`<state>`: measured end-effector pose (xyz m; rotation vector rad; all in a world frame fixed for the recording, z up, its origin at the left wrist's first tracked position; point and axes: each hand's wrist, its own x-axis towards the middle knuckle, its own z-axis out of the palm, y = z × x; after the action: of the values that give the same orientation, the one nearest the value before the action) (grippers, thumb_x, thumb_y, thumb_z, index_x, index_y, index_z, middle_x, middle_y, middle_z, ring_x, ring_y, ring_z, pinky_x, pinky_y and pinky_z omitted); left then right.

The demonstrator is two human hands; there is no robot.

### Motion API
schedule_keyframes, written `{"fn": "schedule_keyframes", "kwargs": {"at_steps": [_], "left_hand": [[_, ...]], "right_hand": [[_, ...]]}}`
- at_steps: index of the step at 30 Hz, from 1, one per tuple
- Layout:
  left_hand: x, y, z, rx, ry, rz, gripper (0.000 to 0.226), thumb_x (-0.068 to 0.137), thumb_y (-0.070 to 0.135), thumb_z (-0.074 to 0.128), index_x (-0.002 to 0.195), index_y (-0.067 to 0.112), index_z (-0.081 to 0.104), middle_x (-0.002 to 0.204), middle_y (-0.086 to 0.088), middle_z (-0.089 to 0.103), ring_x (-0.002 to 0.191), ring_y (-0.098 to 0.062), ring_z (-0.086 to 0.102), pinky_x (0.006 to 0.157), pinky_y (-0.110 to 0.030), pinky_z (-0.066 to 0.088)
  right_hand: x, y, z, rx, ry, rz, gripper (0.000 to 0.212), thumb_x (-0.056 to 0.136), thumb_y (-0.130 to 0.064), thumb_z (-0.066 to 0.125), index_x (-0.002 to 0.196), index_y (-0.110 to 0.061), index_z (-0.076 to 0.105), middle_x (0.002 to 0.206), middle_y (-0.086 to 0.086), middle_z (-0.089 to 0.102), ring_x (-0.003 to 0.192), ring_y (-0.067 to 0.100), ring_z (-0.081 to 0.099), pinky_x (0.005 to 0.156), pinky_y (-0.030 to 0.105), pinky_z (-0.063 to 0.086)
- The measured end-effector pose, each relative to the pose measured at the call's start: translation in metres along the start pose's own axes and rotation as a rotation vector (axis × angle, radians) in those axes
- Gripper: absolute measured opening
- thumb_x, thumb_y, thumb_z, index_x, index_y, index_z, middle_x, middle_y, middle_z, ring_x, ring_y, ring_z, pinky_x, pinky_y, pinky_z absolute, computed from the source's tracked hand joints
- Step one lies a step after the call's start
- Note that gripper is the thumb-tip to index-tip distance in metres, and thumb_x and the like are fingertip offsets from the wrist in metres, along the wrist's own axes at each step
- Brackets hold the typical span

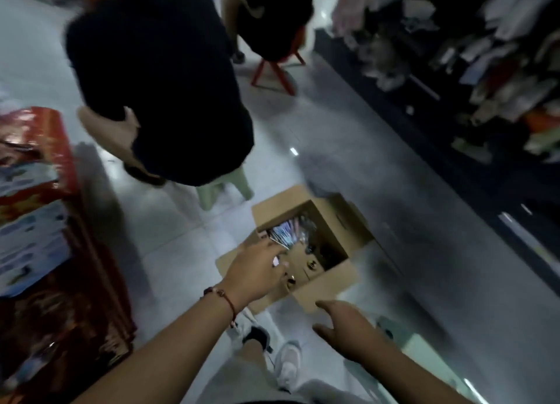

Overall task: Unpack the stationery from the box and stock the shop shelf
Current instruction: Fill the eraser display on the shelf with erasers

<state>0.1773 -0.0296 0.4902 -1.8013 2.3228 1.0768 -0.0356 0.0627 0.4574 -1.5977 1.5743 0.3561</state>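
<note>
Left hand [257,267] is down at the rim of the open cardboard box [336,277] on the floor, fingers curled over something small and pale, too blurry to say what or whether it's really gripped. Right hand [348,328] hovers just short of the box, fingers spread, holding nothing. Inside are shiny packets [286,232] stood on edge, likely light, slick and a bit floppy, so I'd pinch a bunch by the top edges rather than one at a time. Shelf [454,79] is well off to the right.
</note>
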Motion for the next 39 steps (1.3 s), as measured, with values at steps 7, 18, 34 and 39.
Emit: {"fn": "schedule_keyframes", "kwargs": {"at_steps": [7,18,34,39], "left_hand": [[0.137,-0.042,0.122,0.103,-0.282,0.025,0.031,0.096,0.030,0.047,0.123,0.021,0.061,0.119,-0.004,0.056,0.097,-0.025,0.057,0.071,-0.030,0.045],[0.322,-0.203,0.450,0.198,-0.319,-0.062,0.041,0.087,0.039,0.042,0.117,0.020,0.062,0.108,-0.005,0.061,0.099,-0.028,0.057,0.079,-0.041,0.050],[0.393,-0.253,0.619,0.488,-0.426,-0.276,0.034,0.096,0.013,0.043,0.130,0.012,0.045,0.134,-0.018,0.038,0.115,-0.034,0.048,0.081,-0.038,0.048],[0.400,-0.254,0.612,0.532,-0.508,-0.238,0.034,0.097,0.004,0.040,0.128,0.006,0.054,0.131,-0.019,0.049,0.120,-0.033,0.049,0.096,-0.040,0.046]], "right_hand": [[0.114,0.076,0.019,0.211,0.061,0.209,0.055,0.097,-0.042,0.054,0.148,-0.027,0.039,0.149,-0.003,0.046,0.133,0.015,0.044,0.107,0.028,0.036],[0.473,0.233,0.193,0.174,-0.043,0.135,0.053,0.094,-0.027,0.058,0.144,-0.016,0.045,0.144,0.010,0.049,0.131,0.027,0.047,0.105,0.035,0.040],[0.637,0.289,0.275,-0.367,-0.109,0.098,0.036,0.097,-0.011,0.047,0.134,-0.013,0.046,0.136,0.016,0.043,0.127,0.036,0.042,0.099,0.042,0.041],[0.632,0.294,0.265,-0.347,-0.203,0.176,0.028,0.096,-0.025,0.056,0.121,-0.013,0.061,0.125,0.011,0.059,0.115,0.031,0.057,0.081,0.035,0.045]]}}
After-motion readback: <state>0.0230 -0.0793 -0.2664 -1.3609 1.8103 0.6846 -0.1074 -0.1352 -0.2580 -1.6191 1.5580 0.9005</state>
